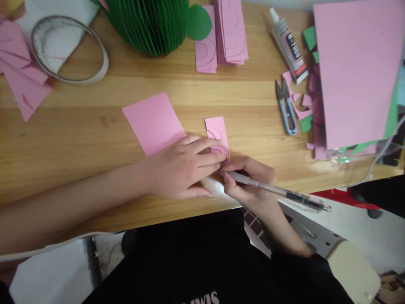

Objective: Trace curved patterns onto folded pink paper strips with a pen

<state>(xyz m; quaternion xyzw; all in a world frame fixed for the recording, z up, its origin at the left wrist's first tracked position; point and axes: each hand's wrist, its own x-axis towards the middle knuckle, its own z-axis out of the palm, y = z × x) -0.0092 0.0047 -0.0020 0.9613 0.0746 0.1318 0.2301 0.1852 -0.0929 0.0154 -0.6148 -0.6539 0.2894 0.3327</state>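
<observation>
My left hand (185,166) lies flat on the wooden table (95,122), its fingers stretched out and pressing a small pink template (224,150) onto a narrow pink paper strip (216,128). My right hand (249,181) is closed round a clear pen (278,191), whose tip touches the strip beside the left fingertips. Curved pen lines show on the strip. A larger plain pink sheet (153,120) lies under and behind my left hand.
A stack of marked pink strips (232,31) and a green honeycomb paper ball (148,23) sit at the back. Small blue snips (286,110), a glue tube (289,46), paper scraps and a large pink sheet (354,67) lie right. A tape ring (103,59) lies left.
</observation>
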